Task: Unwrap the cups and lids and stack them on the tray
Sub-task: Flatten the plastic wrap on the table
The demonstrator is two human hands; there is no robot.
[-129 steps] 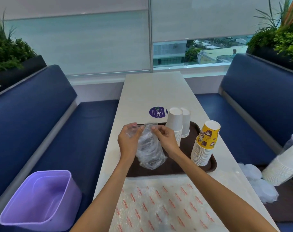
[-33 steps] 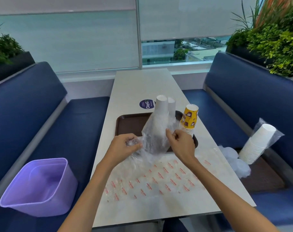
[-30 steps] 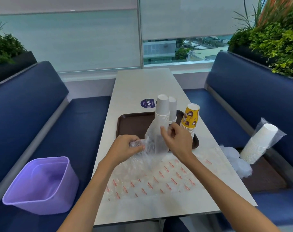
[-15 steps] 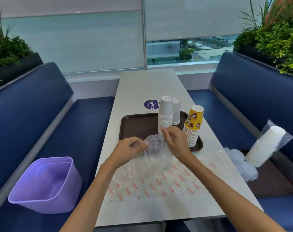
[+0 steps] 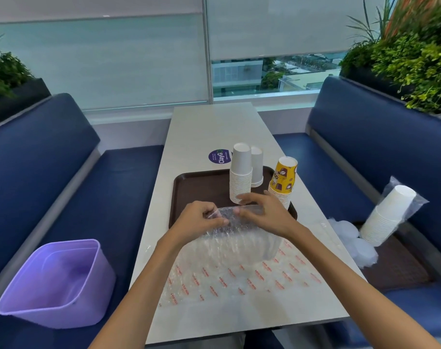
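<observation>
Wrap [image 5: 239,238], pinched at its far edge by left hand [image 5: 199,220] and right hand [image 5: 267,215], has dropped from before the cups onto the table [image 5: 209,127], at the tray's [image 5: 196,187] near rim. It is clear, crinkled, flattened. White cups [image 5: 240,172] stand at 12 o'clock, yellow cups [image 5: 282,180] at 1.

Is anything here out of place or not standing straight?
Yes. The yellow cup stack leans right at the tray edge. A wrapped white cup stack lies tilted on the right bench, off the tray, with lids beside it.
</observation>
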